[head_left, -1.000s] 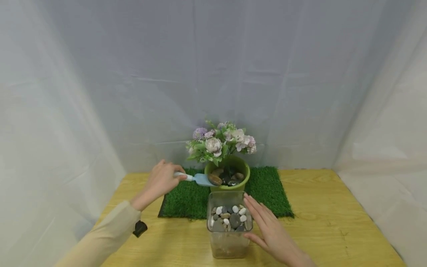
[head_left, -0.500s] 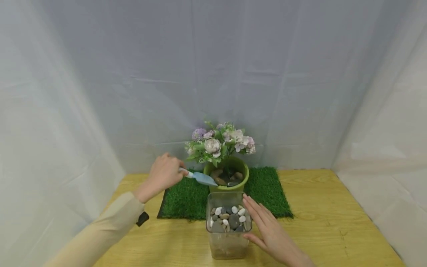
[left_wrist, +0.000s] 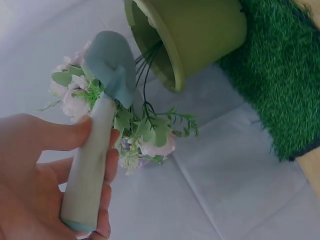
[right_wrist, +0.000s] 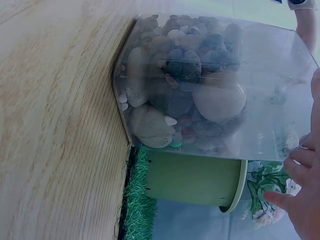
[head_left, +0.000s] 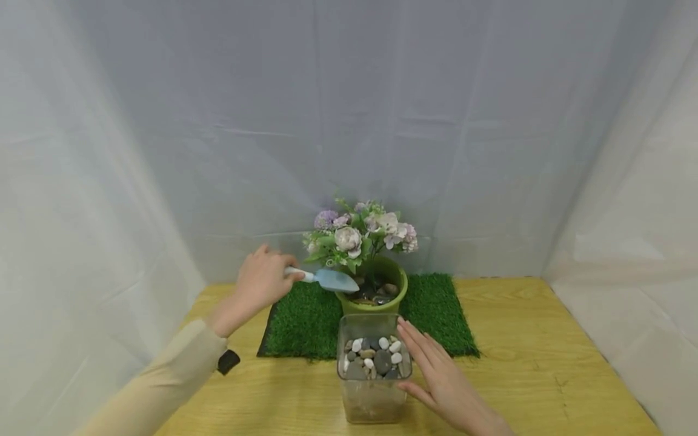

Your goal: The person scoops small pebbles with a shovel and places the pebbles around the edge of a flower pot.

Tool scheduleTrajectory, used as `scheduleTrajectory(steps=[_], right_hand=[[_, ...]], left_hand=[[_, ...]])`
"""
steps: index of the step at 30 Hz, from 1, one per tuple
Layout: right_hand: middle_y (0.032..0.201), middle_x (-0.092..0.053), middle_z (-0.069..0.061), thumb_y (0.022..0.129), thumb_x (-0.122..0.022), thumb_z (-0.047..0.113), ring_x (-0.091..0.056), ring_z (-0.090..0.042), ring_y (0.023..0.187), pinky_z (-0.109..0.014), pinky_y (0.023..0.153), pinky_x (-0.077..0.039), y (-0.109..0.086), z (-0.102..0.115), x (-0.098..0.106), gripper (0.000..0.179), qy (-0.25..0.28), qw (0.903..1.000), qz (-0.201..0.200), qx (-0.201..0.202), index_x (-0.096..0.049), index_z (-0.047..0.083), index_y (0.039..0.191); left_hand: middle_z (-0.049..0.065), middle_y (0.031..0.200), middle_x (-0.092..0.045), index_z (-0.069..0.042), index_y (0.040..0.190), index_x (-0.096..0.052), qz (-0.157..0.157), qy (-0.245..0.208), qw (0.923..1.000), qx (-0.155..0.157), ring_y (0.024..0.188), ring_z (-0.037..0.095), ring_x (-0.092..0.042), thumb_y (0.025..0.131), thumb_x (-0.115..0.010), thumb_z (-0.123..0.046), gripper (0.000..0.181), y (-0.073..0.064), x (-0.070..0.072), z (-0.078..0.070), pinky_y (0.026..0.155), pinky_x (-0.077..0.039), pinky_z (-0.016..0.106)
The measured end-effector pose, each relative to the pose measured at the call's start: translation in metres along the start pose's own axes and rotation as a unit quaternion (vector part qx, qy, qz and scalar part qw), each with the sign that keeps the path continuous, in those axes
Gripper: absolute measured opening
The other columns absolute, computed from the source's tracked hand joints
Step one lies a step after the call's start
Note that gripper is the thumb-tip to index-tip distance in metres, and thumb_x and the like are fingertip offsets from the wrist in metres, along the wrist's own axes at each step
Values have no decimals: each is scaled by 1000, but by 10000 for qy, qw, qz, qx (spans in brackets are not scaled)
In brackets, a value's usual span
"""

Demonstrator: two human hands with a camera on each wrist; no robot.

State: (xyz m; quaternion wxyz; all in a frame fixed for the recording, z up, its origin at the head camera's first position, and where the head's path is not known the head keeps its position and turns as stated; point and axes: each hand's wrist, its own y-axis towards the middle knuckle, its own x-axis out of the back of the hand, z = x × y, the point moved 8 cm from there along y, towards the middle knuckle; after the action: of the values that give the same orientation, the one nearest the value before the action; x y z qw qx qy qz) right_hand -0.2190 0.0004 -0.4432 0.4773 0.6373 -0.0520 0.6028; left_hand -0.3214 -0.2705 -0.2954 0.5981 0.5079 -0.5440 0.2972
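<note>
My left hand (head_left: 265,275) grips the white handle of a small trowel (head_left: 337,280). Its light blue blade hangs over the left rim of a green flower pot (head_left: 402,289) and carries no stone. Inside the pot lie several dark and brown stones (head_left: 389,289), around the stems of pink, white and purple flowers (head_left: 349,238). In the left wrist view, fingers and thumb wrap the trowel handle. My right hand (head_left: 438,372) rests with straight fingers against the right side of a clear square container (head_left: 376,399), which holds white, grey and brown pebbles (head_left: 383,361).
The pot stands on a green artificial grass mat (head_left: 443,312). Beneath the mat and container is a wooden table (head_left: 545,357). Pale sheeting (head_left: 382,121) hangs behind and at both sides. The container stands directly in front of the pot.
A brown stone at the trowel's tip has gone down into the pot. The blade then tipped down and has now lifted level above the rim. The right hand has stayed put.
</note>
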Motion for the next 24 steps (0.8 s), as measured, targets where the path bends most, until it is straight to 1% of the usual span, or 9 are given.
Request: scheduleTrajectory(steps=[2,4,7,9,12,15,18,20,24], right_hand=[[167,-23,-10,96,-67,43,-37,-25,146,-44,115,-35,0,1,-1,87,-2,10000,-11,8,-24,4,161],[167,-24,-10,96,-68,43,-37,-24,147,-42,117,-32,1,1,-1,87,-14,10000,-27,11,-25,4,160],[167,-24,-10,96,-68,43,-34,-23,148,-32,121,-20,1,2,0,87,-15,10000,-30,13,-25,4,160],[167,-24,-10,96,-68,43,-32,-22,149,-26,121,-11,2,2,1,86,-36,10000,-42,29,-26,4,160],[166,-25,-11,96,-67,43,-29,-21,151,-23,121,-6,2,4,3,86,-76,9999,-36,84,-25,3,160],[166,-25,-12,97,-64,46,-29,-22,151,-25,122,-7,3,6,4,85,-169,9998,-5,133,-26,2,160],[166,-24,-11,98,-61,49,-28,-22,151,-30,123,-11,4,6,5,85,-290,9995,73,128,-26,3,160],[166,-25,-10,97,-62,50,-29,-22,151,-33,123,-14,4,6,6,85,-345,9992,117,139,-27,3,160],[165,-29,-10,95,-66,49,-31,-23,150,-33,124,-13,7,10,12,87,-450,9984,116,330,-28,7,160]], left_hand=[[2,79,-69,-10,99,-79,-111,-150,9998,-80,73,23,-48,93,-74,-30,21,-6,-1,0,66,-38,35],[2,80,-69,-11,99,-79,-266,-259,9991,-191,72,21,-46,93,-74,-31,22,-14,0,-2,66,-37,34],[3,84,-71,-11,97,-79,-560,-362,9970,-383,71,18,-44,91,-76,-31,21,-25,1,-5,67,-36,34],[3,84,-71,-12,96,-78,-736,-417,9952,-489,69,16,-42,90,-77,-29,19,-32,3,-8,67,-36,33],[2,83,-71,-13,95,-78,-929,-458,9929,-585,67,15,-40,88,-79,-27,16,-43,6,-12,66,-34,32],[0,82,-70,-14,94,-78,-1031,-418,9918,-634,68,14,-40,87,-81,-27,15,-52,7,-14,65,-34,31],[-1,82,-69,-15,93,-78,-1042,-384,9918,-636,68,14,-40,86,-81,-28,15,-58,8,-14,65,-33,30],[-1,82,-69,-15,93,-78,-1031,-372,9920,-621,69,13,-40,85,-81,-28,15,-62,9,-15,65,-33,30],[-1,83,-69,-15,92,-78,-1050,-288,9918,-671,69,13,-40,84,-83,-28,17,-68,14,-18,65,-34,29]])
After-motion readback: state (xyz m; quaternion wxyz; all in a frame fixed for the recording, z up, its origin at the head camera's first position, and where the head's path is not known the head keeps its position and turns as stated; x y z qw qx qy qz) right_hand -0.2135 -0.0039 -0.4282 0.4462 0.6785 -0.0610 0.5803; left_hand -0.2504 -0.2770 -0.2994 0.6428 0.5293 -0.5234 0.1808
